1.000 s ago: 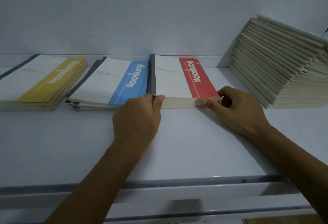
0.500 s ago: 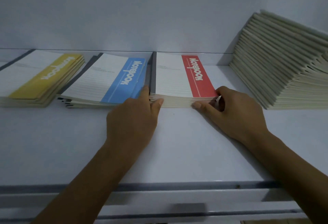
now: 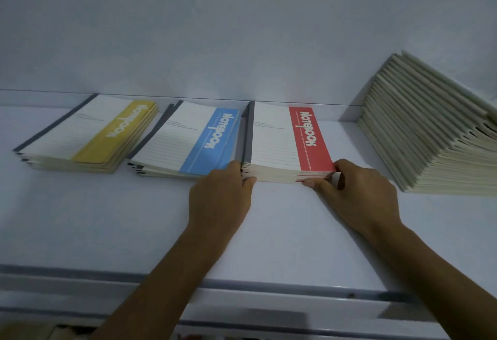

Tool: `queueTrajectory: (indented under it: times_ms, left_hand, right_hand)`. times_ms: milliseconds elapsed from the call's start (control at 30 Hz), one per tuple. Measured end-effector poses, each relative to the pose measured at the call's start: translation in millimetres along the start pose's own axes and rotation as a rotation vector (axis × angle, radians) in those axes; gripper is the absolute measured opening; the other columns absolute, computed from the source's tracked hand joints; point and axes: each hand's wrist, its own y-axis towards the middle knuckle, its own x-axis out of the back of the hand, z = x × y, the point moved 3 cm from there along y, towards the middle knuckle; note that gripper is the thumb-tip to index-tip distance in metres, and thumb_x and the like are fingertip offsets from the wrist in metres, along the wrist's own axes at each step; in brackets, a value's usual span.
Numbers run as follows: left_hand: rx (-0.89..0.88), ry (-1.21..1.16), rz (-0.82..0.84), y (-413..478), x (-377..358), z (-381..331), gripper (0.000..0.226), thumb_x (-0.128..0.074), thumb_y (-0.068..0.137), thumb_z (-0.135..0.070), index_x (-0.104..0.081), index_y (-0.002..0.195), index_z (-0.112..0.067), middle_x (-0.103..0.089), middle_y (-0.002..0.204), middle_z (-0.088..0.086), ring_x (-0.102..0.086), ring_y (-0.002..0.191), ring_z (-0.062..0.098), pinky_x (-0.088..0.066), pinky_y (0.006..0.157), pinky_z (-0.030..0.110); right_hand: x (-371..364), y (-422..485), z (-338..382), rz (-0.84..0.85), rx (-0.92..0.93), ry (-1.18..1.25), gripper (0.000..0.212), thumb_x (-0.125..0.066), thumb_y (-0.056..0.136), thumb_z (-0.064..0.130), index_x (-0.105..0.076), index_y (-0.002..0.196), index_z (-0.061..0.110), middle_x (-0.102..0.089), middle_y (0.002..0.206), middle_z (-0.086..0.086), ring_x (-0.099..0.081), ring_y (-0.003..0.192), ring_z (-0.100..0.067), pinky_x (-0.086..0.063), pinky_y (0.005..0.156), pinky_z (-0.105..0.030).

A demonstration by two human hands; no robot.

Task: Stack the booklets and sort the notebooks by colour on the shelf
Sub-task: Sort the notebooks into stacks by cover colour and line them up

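In the centre of the frame, the left hand (image 3: pixel 220 197) is gripping the near left corner of the red notebook stack (image 3: pixel 282 146), while the right hand (image 3: pixel 357 194) is pinching its near right corner. The stack is lying flat on the white shelf (image 3: pixel 107 218), just right of the blue stack (image 3: pixel 185 140), with the yellow stack (image 3: pixel 88 135) at the left and the cream booklets (image 3: pixel 430 138) piled at the right edge.

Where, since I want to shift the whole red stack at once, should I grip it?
Its two near corners, from the front: the red stack lies flat, the blue stack crowds its left side, and its near edge faces bare shelf.
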Motion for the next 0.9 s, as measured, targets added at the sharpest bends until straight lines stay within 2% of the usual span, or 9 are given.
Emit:
queueTrajectory:
  times_ms: [100,200,267,367,533,700,800,900]
  left_hand:
    - [0.014,0.063,-0.003,-2.6,2.0,0.7,0.035,-0.042,0.094,-0.050,-0.058,0.102,-0.021,-0.062,0.081,-0.002,-0.062,0.077,0.018,-0.036,0.058,0.025]
    - [0.007,0.025,0.017,-2.5,2.1,0.5,0.033,-0.042,0.095,-0.049,-0.058,0.103,-0.021,-0.065,0.088,-0.001,-0.062,0.081,0.017,-0.037,0.062,0.024]
    - [-0.007,-0.054,0.008,-0.9,2.2,0.6,0.030,-0.045,0.095,-0.045,-0.058,0.103,-0.020,-0.065,0.086,-0.001,-0.061,0.080,0.017,-0.035,0.061,0.023]
    - [-0.022,-0.057,-0.025,-1.1,1.8,0.0,0.029,-0.044,0.096,-0.042,-0.057,0.105,-0.018,-0.066,0.088,0.000,-0.062,0.081,0.019,-0.036,0.062,0.025]
    - [-0.010,-0.010,-0.029,-2.6,0.6,0.3,0.029,-0.043,0.098,-0.039,-0.057,0.110,-0.017,-0.067,0.093,0.005,-0.064,0.086,0.025,-0.045,0.068,0.030]
    - [-0.108,-0.055,-0.053,-1.3,1.8,-2.0,0.025,-0.053,0.096,-0.030,-0.066,0.099,-0.009,-0.068,0.078,0.011,-0.065,0.074,0.030,-0.042,0.060,0.028]
    - [-0.098,-0.010,-0.025,-2.9,-0.5,-0.4,0.035,-0.041,0.098,-0.041,-0.062,0.106,-0.013,-0.067,0.087,0.007,-0.064,0.082,0.027,-0.050,0.068,0.031]
    - [-0.101,0.032,-0.048,-0.3,-2.0,-0.1,0.036,-0.035,0.101,-0.039,-0.060,0.103,-0.013,-0.065,0.083,0.004,-0.062,0.076,0.021,-0.042,0.061,0.026]
  right_hand:
    - [1.2,-1.9,4.4,0.024,-0.005,-0.034,0.066,-0.034,0.067,0.079,-0.054,0.095,0.024,-0.052,0.074,0.015,-0.053,0.060,-0.008,-0.050,0.062,-0.027]
    - [-0.5,-2.2,5.3,0.029,0.010,-0.067,0.054,-0.033,0.069,0.077,-0.047,0.090,0.029,-0.052,0.074,0.015,-0.046,0.052,-0.001,-0.038,0.053,-0.018]
    - [0.0,-1.1,5.2,0.012,0.013,-0.049,0.052,-0.036,0.070,0.074,-0.050,0.089,0.028,-0.051,0.071,0.015,-0.042,0.050,0.001,-0.031,0.051,-0.015]
    - [1.6,0.0,4.6,-0.047,0.020,-0.063,0.069,-0.032,0.070,0.077,-0.059,0.098,0.020,-0.048,0.068,0.015,-0.043,0.051,-0.002,-0.036,0.052,-0.019]
    - [1.9,-1.0,8.2,-0.009,0.000,-0.157,0.084,-0.023,0.062,0.085,-0.059,0.102,0.021,-0.053,0.072,0.012,-0.053,0.059,-0.011,-0.047,0.058,-0.024]
    - [-2.9,3.1,7.0,0.006,0.017,-0.227,0.069,-0.029,0.071,0.080,-0.049,0.102,0.021,-0.043,0.070,0.016,-0.039,0.050,0.001,-0.026,0.047,-0.016]
    - [-5.9,1.9,2.6,0.004,0.025,-0.189,0.072,-0.022,0.068,0.084,-0.045,0.099,0.023,-0.052,0.074,0.012,-0.044,0.052,-0.002,-0.035,0.051,-0.019]
    - [-4.6,0.5,2.4,-0.043,0.038,-0.180,0.077,-0.016,0.071,0.082,-0.049,0.102,0.020,-0.062,0.080,0.006,-0.051,0.056,-0.010,-0.044,0.055,-0.024]
